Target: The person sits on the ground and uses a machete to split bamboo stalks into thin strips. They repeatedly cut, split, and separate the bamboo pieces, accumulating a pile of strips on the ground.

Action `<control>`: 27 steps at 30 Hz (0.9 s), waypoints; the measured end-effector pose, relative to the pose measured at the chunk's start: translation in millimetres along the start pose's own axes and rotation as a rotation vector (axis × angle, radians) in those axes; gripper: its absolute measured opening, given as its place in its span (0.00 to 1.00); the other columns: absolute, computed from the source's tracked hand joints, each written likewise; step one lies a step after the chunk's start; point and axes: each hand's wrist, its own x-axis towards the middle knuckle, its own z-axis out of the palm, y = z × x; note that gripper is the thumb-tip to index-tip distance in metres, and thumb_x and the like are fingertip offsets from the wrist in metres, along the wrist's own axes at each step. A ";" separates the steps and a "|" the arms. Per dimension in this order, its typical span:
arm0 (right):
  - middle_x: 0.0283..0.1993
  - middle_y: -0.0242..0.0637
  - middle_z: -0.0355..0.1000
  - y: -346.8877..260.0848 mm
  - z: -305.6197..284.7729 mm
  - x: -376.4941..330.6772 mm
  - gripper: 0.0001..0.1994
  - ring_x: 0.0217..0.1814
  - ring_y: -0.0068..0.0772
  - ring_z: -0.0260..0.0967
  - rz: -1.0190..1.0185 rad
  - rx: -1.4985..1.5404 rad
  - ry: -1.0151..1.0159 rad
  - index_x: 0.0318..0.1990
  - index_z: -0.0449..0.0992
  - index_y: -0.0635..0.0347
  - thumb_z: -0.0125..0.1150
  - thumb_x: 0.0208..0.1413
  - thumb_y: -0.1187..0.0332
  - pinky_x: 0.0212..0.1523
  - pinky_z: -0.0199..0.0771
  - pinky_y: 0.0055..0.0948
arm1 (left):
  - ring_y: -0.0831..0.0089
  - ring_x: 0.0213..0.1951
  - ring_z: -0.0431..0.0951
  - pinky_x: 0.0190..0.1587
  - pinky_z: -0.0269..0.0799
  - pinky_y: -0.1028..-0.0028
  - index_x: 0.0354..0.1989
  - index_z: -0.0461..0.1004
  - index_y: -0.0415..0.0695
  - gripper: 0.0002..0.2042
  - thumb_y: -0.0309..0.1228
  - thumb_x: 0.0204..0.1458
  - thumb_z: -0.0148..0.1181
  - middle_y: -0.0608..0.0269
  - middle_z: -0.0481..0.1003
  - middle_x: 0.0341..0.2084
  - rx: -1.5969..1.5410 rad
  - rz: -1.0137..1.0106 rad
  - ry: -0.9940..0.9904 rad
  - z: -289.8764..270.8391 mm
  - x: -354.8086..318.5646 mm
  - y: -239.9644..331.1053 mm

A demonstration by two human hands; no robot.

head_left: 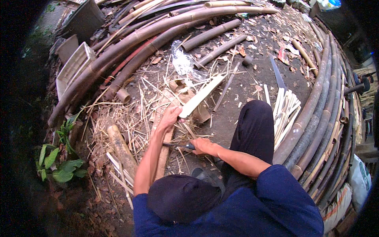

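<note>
My left hand (170,117) is closed round the near end of a pale split bamboo piece (203,95), which slants away to the upper right. In my right hand (203,146) is the dark handle of a knife (190,146). Its narrow blade points left, passing close to my left forearm, and sits apart from the bamboo piece. Beneath my arms lies a long flat wooden board (162,160), partly hidden by my left forearm and knee. Shavings and thin slivers (138,98) are scattered round my left hand.
Long bamboo poles (312,130) are stacked along the right, and more poles (158,27) lie across the back. Cut pale strips (287,106) are bundled beside my right knee, near a saw blade (277,73). At the left stand a plastic crate (75,67) and a leafy plant (59,166).
</note>
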 end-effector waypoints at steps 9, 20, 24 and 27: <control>0.37 0.53 0.74 18.7 0.1 -2.7 0.18 0.42 0.56 0.73 -0.196 -0.022 0.109 0.43 0.70 0.59 0.62 0.47 0.60 0.40 0.70 0.51 | 0.67 0.60 0.67 0.60 0.61 0.69 0.66 0.52 0.32 0.41 0.47 0.53 0.63 0.51 0.66 0.59 -0.357 0.380 0.354 27.8 -149.3 39.8; 0.28 0.44 0.72 -12.2 11.2 -82.5 0.14 0.28 0.39 0.72 0.162 0.635 -0.268 0.39 0.72 0.63 0.58 0.54 0.60 0.29 0.74 0.39 | 0.65 0.31 0.75 0.39 0.72 0.65 0.36 0.70 0.44 0.37 0.72 0.43 0.50 0.62 0.73 0.25 -0.883 0.677 0.752 -115.4 -132.4 32.9; 0.23 0.33 0.65 -48.0 -14.6 -143.8 0.07 0.20 0.23 0.64 0.397 1.041 -0.215 0.35 0.68 0.61 0.53 0.59 0.66 0.22 0.69 0.30 | 0.71 0.41 0.72 0.50 0.66 0.69 0.46 0.68 0.44 0.27 0.57 0.54 0.57 0.63 0.73 0.37 -0.380 0.700 1.140 -107.9 -170.8 27.2; 0.23 0.30 0.65 -33.7 -17.7 -149.7 0.08 0.21 0.21 0.64 0.226 0.995 -0.065 0.37 0.67 0.59 0.55 0.58 0.65 0.20 0.64 0.25 | 0.75 0.42 0.67 0.49 0.62 0.72 0.50 0.66 0.43 0.29 0.50 0.48 0.67 0.67 0.69 0.40 -0.402 0.690 1.270 -89.7 -167.4 31.4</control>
